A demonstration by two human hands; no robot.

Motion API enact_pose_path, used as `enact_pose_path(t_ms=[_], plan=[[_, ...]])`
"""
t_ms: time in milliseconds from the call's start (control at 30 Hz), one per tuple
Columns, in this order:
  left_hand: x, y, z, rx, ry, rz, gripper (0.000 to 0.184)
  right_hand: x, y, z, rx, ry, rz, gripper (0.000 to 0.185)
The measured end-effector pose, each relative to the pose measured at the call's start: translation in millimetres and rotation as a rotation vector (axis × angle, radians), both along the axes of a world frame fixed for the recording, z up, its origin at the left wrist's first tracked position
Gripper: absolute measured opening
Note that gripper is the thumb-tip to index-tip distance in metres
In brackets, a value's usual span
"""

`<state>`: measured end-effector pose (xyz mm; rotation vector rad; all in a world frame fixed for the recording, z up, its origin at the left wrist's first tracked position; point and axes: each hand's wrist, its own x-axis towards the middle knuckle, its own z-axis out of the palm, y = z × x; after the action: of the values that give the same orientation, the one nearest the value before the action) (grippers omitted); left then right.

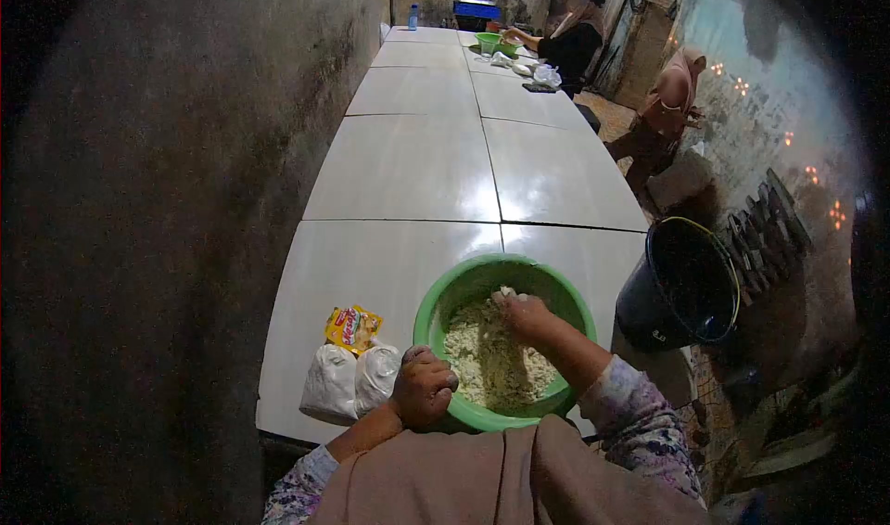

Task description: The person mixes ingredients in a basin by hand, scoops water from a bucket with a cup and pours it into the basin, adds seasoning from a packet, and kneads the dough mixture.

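A green plastic basin (425,316) stands at the near end of the tiled table, holding a pale, crumbly flour mixture (491,363). My left hand (425,386) is closed over the basin's left rim. Inside the basin, toward its far side, my right hand (524,316) has its fingers curled into the mixture, and pale crumbs stick to them. Left of the basin sit two clear bags of white powder (331,383), close to my left hand. A yellow sachet (353,328) lies against their far side.
A black bucket (681,284) stands off the table's right edge. Along the left runs a bare wall (204,200). At the table's far end, a seated person (575,47) reaches toward green bowls (489,39) near several white bags. Another person (669,108) stands at the right.
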<state>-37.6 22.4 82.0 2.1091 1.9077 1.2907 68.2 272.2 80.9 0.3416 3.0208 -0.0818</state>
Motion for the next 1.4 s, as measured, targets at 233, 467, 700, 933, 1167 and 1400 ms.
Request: enact_pose_path(t_ms=[233,467,700,933,1167,1400], plan=[[0,2,1,0.052,-0.023,0.001,0.011,-18,-10,-58,0.028,-0.076,0.228,0.022],[-2,0,-4,0.041,-0.042,-0.024,0.024,9,-17,62,-0.096,-0.04,-0.007,0.017],[-1,0,-1,0.053,-0.051,-0.026,0.008,40,-17,77,-0.435,0.139,-0.176,0.041],[0,-1,3,0.04,-0.057,0.005,0.008,44,-49,38,-0.126,-0.382,0.066,0.055],[-1,0,2,0.03,-0.064,-0.018,0.021,25,-38,45,-0.11,-0.227,-0.058,0.021],[1,2,-4,0.069,-0.061,0.02,0.008,16,-73,-7,-0.137,0.003,0.248,0.024]])
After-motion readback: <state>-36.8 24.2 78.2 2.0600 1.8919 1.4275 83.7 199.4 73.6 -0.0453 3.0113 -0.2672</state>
